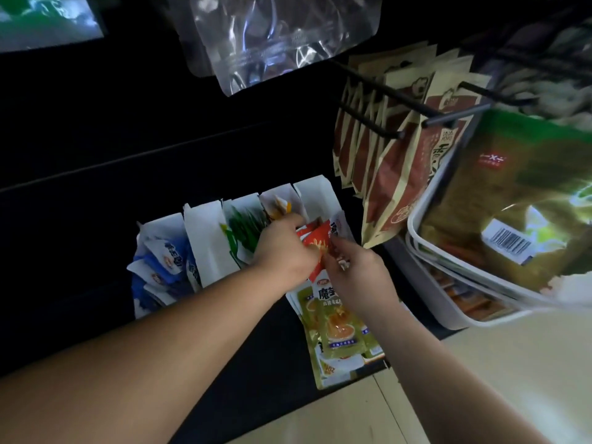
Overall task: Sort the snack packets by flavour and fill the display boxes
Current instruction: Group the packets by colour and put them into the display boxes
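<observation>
Head cam looking down at a row of white display boxes (208,238) mid-frame. Blue packets (163,261) sit in the leftmost box, green ones (245,230) further right. Both hands meet at centre: left hand (285,251) and right hand (358,270) are each pinched on the red packets (315,243) at the rightmost box. Olive-green packets (339,331) lie just below the hands, and brown pouches (394,161) hang on a hook at upper right.
</observation>
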The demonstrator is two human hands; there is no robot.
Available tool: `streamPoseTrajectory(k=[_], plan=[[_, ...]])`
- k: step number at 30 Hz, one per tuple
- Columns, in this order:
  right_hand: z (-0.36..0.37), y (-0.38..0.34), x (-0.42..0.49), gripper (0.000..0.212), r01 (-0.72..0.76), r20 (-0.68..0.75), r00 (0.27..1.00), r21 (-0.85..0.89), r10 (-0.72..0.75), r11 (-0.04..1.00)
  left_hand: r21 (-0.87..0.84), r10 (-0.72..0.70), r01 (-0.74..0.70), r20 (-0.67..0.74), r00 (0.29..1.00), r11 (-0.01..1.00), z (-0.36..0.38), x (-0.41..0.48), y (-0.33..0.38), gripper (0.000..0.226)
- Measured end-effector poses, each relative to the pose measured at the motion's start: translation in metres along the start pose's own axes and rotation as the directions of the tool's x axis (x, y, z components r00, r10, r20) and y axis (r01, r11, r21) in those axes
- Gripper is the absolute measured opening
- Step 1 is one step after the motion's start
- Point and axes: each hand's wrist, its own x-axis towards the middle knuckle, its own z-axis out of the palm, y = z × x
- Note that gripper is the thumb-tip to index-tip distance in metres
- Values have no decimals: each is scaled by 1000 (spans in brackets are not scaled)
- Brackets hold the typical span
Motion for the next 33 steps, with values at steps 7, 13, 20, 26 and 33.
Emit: streamPoseTrajectory(k=[7,13,20,26,33], plan=[[9,6,23,42,-26,167,986,238,-15,971,-259,10,-9,4,1000,966,20,21,-3,66],[17,13,4,32,11,-28,1000,145,-7,989,-211,129,-154,-129,983,965,12,4,-7,40],[10,56,-40,36,-71,-91,994,-192,54,979,-230,107,-106,-5,994,967,4,-78,-70,26],[4,69,-24,65,-239,194,915,-444,354,863,67,4,-30,353,936,997,30,-93,-98,63],[43,44,-66,59,-66,203,964,-443,172,894,142,4,-64,393,919,988,48,-109,-120,70]])
